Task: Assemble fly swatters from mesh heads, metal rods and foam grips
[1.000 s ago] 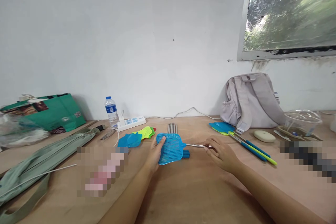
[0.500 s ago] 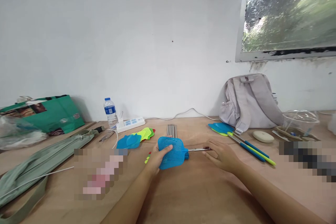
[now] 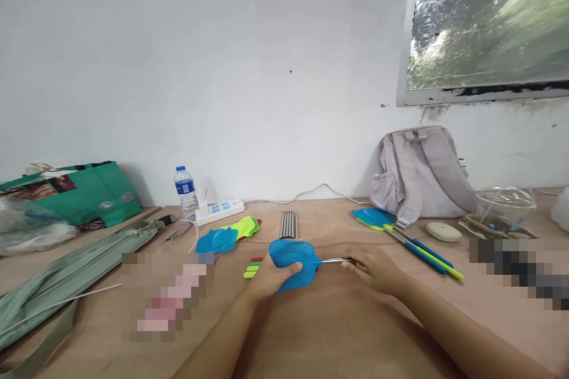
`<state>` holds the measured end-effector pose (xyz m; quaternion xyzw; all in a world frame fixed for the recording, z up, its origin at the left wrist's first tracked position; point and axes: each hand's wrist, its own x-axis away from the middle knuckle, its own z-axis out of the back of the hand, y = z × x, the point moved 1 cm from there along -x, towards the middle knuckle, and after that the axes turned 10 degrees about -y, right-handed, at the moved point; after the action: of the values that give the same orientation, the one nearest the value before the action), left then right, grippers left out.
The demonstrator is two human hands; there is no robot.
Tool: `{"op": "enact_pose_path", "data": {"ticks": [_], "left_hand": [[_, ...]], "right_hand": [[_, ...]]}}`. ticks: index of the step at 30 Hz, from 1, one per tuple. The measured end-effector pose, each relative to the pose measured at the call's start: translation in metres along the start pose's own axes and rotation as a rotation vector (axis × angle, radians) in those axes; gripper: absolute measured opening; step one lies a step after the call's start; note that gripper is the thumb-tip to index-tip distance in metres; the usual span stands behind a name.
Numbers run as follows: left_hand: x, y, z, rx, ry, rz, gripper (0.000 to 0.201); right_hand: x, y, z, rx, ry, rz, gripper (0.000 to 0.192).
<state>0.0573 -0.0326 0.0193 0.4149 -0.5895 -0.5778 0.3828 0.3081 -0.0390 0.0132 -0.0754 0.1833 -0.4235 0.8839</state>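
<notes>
Swatter head (image 3: 291,252) gripped in left hand (image 3: 269,278), thumb (image 3: 290,271) laid over it, metal rod (image 3: 332,260) pinched by nearly closed right hand (image 3: 376,267)

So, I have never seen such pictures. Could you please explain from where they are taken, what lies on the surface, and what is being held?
There is no machine, only a person whose head-worn camera looks forward and down. The left hand grips a blue mesh swatter head; the right hand holds a metal rod meeting its neck. On the brown surface lie more metal rods, coloured handles, loose swatter heads to the left and assembled swatters to the right, near a backpack. Two patches are pixelated.
</notes>
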Motion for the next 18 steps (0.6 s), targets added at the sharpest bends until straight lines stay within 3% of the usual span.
{"op": "enact_pose_path", "data": {"ticks": [4,9,11,13,16,18], "left_hand": [[0.005,0.012,0.002,0.059,-0.055,-0.01,0.059],[0.003,0.023,0.012,0.443,-0.243,-0.122,0.05],[-0.001,0.022,0.016,0.49,-0.181,-0.149,0.054],[-0.007,0.018,0.02,0.384,-0.021,-0.182,0.048],[-0.012,0.014,0.025,-0.046,0.23,-0.249,0.033],[-0.013,0.011,0.029,-0.323,0.278,-0.269,0.034]], "right_hand": [[-0.003,-0.004,-0.003,0.006,-0.027,-0.029,0.029],[-0.006,-0.016,-0.002,-0.003,0.021,-0.077,0.033],[-0.007,-0.018,0.0,-0.044,0.057,-0.07,0.033],[-0.007,-0.016,0.001,-0.068,0.099,-0.08,0.034],[-0.007,-0.006,-0.001,-0.055,0.128,-0.119,0.034],[-0.008,0.002,-0.004,-0.058,0.14,-0.127,0.033]]}}
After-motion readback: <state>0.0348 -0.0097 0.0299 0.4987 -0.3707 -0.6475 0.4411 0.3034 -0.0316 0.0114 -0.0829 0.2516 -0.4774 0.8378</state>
